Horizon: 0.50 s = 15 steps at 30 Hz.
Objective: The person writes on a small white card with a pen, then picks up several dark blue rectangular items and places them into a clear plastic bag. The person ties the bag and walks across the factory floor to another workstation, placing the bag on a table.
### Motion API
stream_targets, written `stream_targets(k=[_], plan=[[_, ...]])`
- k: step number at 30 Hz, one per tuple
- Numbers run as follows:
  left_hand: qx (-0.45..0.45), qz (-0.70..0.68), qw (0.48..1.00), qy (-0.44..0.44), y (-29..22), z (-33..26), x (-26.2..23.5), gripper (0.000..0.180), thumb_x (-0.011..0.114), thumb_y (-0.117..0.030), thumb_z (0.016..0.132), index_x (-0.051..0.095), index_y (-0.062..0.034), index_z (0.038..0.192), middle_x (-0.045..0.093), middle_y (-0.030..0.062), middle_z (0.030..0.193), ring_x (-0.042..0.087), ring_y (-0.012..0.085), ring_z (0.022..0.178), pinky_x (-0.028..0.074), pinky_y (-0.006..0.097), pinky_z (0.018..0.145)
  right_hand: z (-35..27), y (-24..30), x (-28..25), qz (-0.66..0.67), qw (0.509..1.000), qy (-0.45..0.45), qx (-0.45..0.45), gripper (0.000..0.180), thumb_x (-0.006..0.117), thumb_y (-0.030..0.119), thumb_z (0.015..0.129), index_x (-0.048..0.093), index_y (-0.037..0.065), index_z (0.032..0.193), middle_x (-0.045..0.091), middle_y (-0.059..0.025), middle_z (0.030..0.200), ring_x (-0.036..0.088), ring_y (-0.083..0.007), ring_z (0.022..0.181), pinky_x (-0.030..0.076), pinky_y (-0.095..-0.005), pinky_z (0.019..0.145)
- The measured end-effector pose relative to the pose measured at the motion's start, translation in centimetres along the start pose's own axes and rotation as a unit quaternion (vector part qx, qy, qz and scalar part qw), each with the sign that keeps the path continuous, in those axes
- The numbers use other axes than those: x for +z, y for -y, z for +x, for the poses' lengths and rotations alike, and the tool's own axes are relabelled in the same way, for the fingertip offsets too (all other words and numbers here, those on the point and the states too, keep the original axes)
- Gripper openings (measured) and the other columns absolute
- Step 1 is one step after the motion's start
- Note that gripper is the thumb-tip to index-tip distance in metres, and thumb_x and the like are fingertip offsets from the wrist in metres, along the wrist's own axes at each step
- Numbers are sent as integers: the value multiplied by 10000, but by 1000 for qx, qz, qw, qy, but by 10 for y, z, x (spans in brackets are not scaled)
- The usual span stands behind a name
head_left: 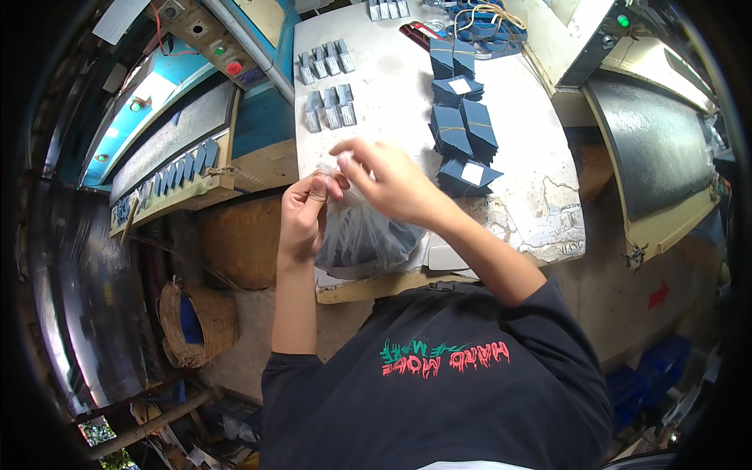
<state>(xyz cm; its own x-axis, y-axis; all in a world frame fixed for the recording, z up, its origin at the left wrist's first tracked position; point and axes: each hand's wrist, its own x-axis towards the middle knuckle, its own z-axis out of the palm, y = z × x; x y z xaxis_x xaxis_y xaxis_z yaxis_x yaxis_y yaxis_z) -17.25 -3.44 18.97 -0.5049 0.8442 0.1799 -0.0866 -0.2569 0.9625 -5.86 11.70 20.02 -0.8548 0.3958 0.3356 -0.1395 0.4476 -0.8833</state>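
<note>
Two hands meet at the centre of the frame, both on one clear plastic bag [362, 235]. My left hand [305, 211] is closed around the bag's neck from the left side, fingers pinched at the top. My right hand [392, 182] pinches the bag's mouth from above, thumb and fingertips shut on the film. Dark blue pieces fill the bag, which hangs against the near edge of the worktable; I cannot count them through the plastic.

Four bundles of dark blue folded cards [462, 133] lie in a column on the table, upper centre-right, two of them with a white label on top. Further left, upper centre, I count about seven small grey packs [327, 82] in two rows; they are small, so that count may be off. A tangle of blue bands [487, 23] sits at the top edge.

Beneath all this is the white worktable [540, 196], its surface worn and stained. At lower left a woven basket [196, 321] stands on the floor. A machine with red and green buttons [211, 39] fills the upper left.
</note>
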Motion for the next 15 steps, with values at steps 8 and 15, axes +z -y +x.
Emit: stream_targets(k=[8, 15], plan=[[-68, -106, 981, -150, 18, 3, 19, 344, 533, -252, 1138, 733, 28, 1138, 712, 108, 1167, 651, 150, 1001, 531, 311, 889, -32, -14, 24, -6, 996, -63, 63, 215, 716, 182, 933, 779, 51, 1092, 774, -134, 917, 633, -324, 798, 511, -423, 808], [-38, 156, 986, -50, 3, 5, 18, 424, 570, -242, 1112, 597, 32, 1435, 647, 173, 1359, 580, 201, 1245, 450, 361, 1096, -43, -18, 51, -76, 987, -142, -11, 119, 747, 206, 875, 784, 95, 856, 652, -33, 728, 546, -289, 879, 424, -466, 864]])
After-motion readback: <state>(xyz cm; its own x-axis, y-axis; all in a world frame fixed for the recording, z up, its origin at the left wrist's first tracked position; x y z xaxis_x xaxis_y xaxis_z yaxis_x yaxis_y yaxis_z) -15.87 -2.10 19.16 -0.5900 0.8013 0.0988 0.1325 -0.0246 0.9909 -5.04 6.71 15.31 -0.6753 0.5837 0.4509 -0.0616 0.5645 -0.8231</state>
